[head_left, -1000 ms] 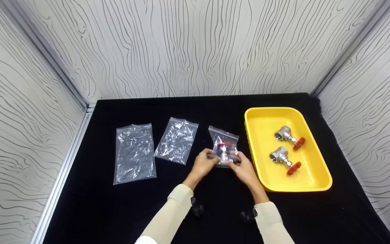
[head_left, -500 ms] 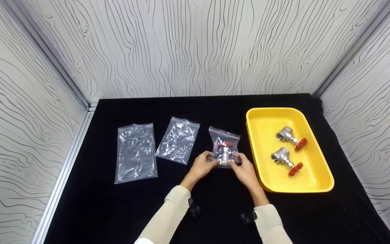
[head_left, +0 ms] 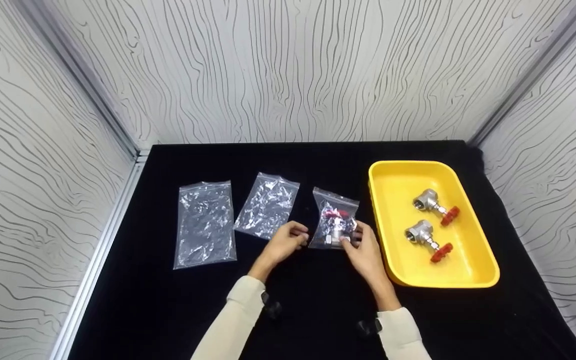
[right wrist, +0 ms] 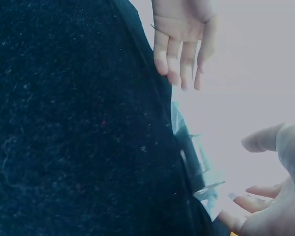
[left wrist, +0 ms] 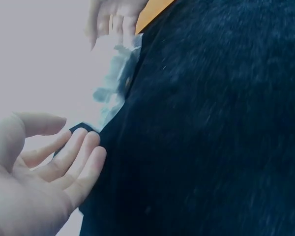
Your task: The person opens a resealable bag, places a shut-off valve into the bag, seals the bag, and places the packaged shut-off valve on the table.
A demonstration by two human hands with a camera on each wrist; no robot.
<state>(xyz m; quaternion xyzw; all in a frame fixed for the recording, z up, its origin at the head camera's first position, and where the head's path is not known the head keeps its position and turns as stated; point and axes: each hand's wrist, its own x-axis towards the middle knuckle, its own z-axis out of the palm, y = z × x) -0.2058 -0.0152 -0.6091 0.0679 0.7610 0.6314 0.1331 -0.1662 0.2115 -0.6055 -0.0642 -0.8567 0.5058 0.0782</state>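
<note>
A clear zip bag (head_left: 322, 237) lies on the black cloth, with a metal valve (head_left: 337, 233) inside; the valve's red handwheel (head_left: 336, 214) points toward the bag's zip end. My left hand (head_left: 284, 242) is just left of this bag, apart from it, fingers loosely bent and holding nothing. At the bag's lower right edge is my right hand (head_left: 366, 254), its thumb and fingers spread apart in the right wrist view, where the bag (right wrist: 199, 164) sits beyond the fingertips. Whether those fingertips touch the plastic is hard to tell.
On the right stands a yellow tray (head_left: 473, 225) holding two more valves with red handwheels, an upper valve (head_left: 428, 201) and a lower valve (head_left: 422, 233). Two flat clear bags, one large (head_left: 205, 225) and one smaller (head_left: 268, 204), lie to the left. Patterned panels (head_left: 288, 75) enclose the table.
Both hands held the lower corners of the valve's bag earlier. My left hand has let go and moved left; the right hand's fingers have loosened at the bag's right edge.
</note>
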